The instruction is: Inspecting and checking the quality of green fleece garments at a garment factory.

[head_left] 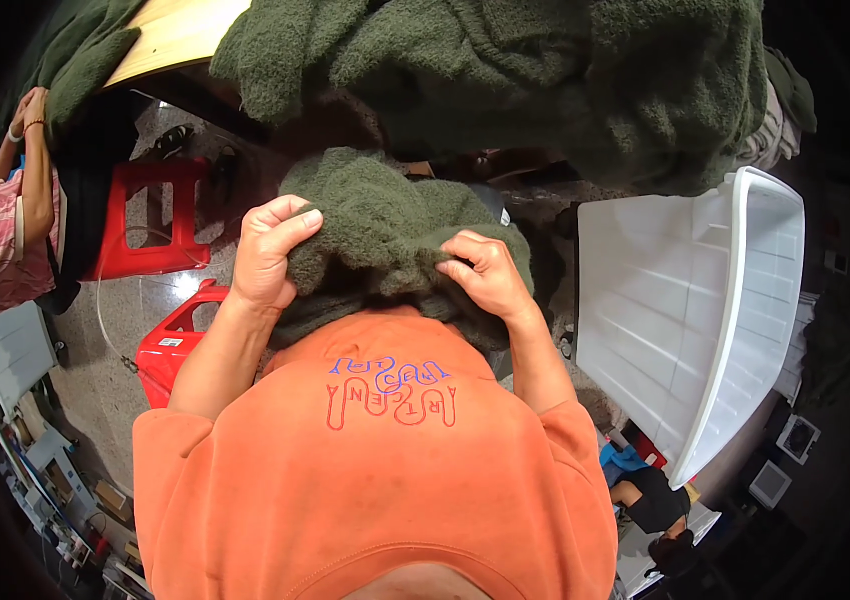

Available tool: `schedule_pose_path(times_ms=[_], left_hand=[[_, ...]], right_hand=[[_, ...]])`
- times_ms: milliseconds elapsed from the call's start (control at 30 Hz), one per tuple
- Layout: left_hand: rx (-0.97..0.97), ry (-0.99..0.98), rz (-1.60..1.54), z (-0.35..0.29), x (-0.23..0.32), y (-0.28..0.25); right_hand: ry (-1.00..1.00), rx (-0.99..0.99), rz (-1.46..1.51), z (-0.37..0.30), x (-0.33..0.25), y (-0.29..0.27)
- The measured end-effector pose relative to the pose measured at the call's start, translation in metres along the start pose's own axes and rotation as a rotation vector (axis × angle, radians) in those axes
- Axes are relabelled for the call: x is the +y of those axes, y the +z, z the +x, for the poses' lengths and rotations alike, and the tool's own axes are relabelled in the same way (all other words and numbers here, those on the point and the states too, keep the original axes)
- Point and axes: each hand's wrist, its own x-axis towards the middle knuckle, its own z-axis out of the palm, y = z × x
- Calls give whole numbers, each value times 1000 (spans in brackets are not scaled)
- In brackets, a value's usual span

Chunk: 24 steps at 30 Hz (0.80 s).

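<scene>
A piece of dark green fuzzy cloth (370,200) lies bunched over my lap, with its far part raised in folds. My left hand (270,250) is closed on its left edge, thumb pressed against the curled fingers. On the right, my right hand (490,275) pinches the same cloth between thumb and fingertips. Between the two hands the fabric sags into a dark, shadowed hollow. Whether it is a finished garment, I cannot tell. Beyond it, a large heap of the same green cloth (505,60) hangs over the table's near edge.
A pale wooden table (180,30) is ahead. Red plastic stools (150,262) (150,365) stand at my left, a large white plastic bin (645,290) at my right. One co-worker (10,250) has hands on green cloth at far left; another person (660,500) is at lower right.
</scene>
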Motion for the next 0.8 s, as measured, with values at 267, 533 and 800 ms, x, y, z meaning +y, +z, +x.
schedule_pose_path(times_ms=[267, 533, 800], left_hand=[[-93, 329, 299, 3, 3, 12], [-214, -37, 239, -4, -7, 37], [-263, -97, 250, -10, -14, 31]], right_hand=[[-156, 431, -168, -12, -18, -2], [-827, 438, -322, -6, -72, 9], [-792, 519, -296, 10, -64, 27]])
